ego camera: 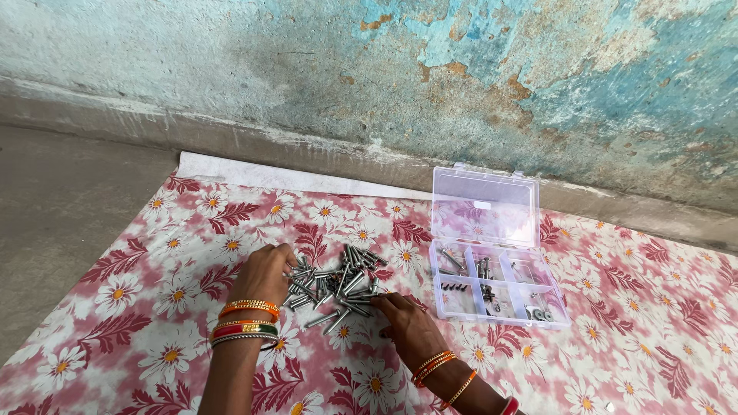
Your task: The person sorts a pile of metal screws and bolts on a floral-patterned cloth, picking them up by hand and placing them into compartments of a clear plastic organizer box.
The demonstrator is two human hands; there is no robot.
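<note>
Dozens of silvery bolts (pixel 338 288) lie heaped on a floral cloth (pixel 138 323).
Shiny grey shafts point every way, some long, some short. Left hand (pixel 264 275) curls loosely over the heap's edge; right hand (pixel 410 321) pinches at bolts nearby. A clear compartment box (pixel 492 269) sits open just beside them.

A loose pile of silver bolts (pixel 338 288) lies heaped on a flower-printed cloth, shafts pointing every way. To its right, an open clear plastic organiser box (pixel 496 288) sits lid-up, its compartments holding a few sorted fasteners.
</note>
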